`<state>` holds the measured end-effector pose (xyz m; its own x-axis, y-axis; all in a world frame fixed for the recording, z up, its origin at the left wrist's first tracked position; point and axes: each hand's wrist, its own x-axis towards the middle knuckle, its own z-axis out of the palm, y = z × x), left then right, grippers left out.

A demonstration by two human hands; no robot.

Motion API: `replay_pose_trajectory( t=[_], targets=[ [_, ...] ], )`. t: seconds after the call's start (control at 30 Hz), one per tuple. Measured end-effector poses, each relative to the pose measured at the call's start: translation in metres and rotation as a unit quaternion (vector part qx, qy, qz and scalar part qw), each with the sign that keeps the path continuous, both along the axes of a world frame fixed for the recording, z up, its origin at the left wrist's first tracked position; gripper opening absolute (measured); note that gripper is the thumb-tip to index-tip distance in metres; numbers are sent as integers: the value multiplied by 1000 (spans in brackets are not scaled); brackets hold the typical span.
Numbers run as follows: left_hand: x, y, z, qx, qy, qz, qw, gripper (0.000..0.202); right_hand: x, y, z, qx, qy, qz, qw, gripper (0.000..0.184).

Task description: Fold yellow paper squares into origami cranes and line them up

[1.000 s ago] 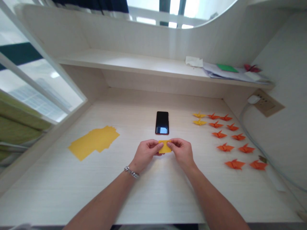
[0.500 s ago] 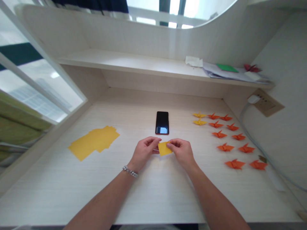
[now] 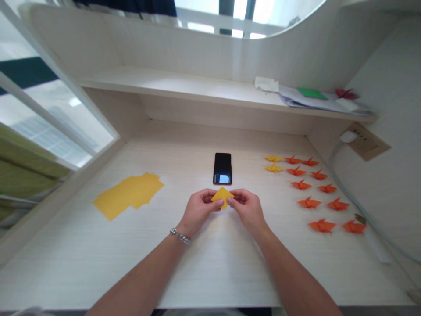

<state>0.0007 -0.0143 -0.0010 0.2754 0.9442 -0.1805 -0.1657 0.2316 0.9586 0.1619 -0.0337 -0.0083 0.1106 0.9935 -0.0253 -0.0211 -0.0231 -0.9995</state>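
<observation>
A small folded square of yellow paper is held up between my hands, turned so that one corner points away from me. My left hand pinches its left side, thumb on top. On the right side, my right hand grips it the same way. Just beyond the paper lies a black phone. Far to the left, yellow paper sheets are spread in an overlapping pile. Over on the right stand two yellow paper cranes and several orange paper cranes in rows.
A shelf runs along the back, bearing papers and a green sheet at its right. A cable hangs from the wall socket and trails down the desk's right side. A window borders the left.
The yellow paper has been turned from a flat-edged square to a diamond. My left hand has taken hold of its left side with the thumb on top.
</observation>
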Motion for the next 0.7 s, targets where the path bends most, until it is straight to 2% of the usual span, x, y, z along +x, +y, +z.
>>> replay_pose_trajectory(
  t=[0.17, 0.47, 0.7],
  targets=[
    [0, -2, 4, 18, 39, -22, 999, 26, 1, -1, 4, -6, 13, 15, 1000, 21],
    [1, -2, 5, 30, 42, 1, 999, 25, -7, 0, 8, -41, 122, 0, 992, 20],
    [-1, 1, -1, 20, 27, -25, 999, 27, -6, 1, 2, -49, 90, 9, 995, 19]
  ],
)
